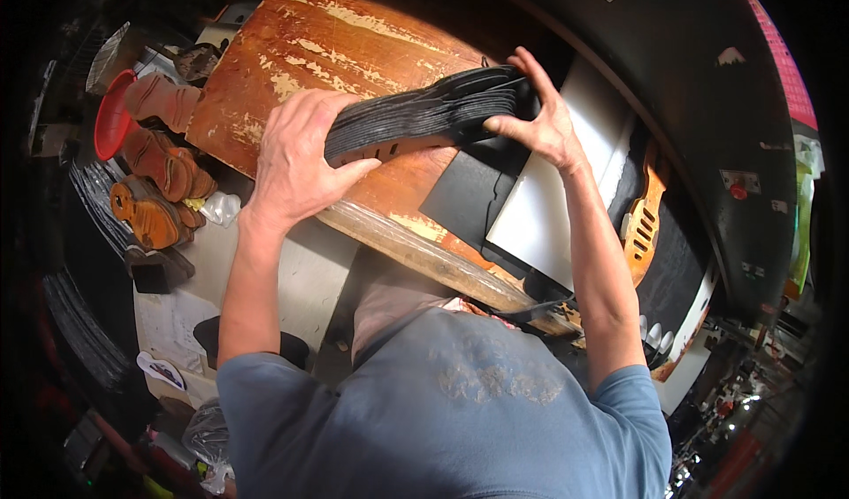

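A thick stack of black, sole-shaped sheets [416, 113] is held on edge between my two hands, above the worn wooden table. My left hand [302, 150] clasps the left end, fingers over the far side and thumb stretched along the near side. At the right end, my right hand [548, 123] cups the rounded tips, its thumb near the front and its fingers raised behind. The palm-side contact of both hands is partly hidden. Beneath the stack, a flat black sheet [464, 185] lies on the table, beside a white board [539, 220].
Peeling orange-brown wooden tabletop [354, 35] spreads ahead. A dark machine body [707, 101] curves along the right, with an orange slotted sole-shaped piece [644, 225] before it. Bundled brown sole shapes [150, 212], a red basin [113, 114] and papers [172, 322] occupy the left.
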### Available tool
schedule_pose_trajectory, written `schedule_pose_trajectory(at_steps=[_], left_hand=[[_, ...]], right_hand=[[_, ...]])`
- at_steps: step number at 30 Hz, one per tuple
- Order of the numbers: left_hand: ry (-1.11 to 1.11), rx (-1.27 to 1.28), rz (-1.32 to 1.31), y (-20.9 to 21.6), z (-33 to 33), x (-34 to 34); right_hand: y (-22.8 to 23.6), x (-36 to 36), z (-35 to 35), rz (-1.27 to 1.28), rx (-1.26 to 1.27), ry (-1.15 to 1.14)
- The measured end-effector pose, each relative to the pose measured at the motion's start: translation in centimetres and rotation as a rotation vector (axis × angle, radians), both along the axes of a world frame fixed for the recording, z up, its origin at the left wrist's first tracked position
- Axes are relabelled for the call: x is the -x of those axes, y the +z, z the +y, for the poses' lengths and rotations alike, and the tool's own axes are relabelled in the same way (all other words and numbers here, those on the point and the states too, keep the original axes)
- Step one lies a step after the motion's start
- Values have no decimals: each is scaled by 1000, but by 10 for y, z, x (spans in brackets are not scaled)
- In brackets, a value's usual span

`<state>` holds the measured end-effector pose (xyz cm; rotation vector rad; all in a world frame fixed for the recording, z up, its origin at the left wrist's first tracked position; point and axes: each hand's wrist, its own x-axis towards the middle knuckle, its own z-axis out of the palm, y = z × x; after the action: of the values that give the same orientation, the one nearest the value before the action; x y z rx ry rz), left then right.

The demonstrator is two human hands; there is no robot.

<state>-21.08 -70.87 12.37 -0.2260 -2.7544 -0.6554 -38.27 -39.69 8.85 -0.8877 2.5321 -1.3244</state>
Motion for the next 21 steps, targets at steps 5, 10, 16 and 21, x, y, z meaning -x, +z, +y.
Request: schedule_pose_trajectory(at_steps=[5,10,16,21], left_hand=[[3,64,51,2,3,-1],[8,90,54,-2,4,0],[69,-116,-27,-2,8,-1],[19,-8,128,8,2,-7]], right_hand=[[-13,-35,-13,-19,66,3],[-4,-25,-8,528,-127,24],[-2,-33,-23,230,-132,166],[2,-30,0,228,120,103]])
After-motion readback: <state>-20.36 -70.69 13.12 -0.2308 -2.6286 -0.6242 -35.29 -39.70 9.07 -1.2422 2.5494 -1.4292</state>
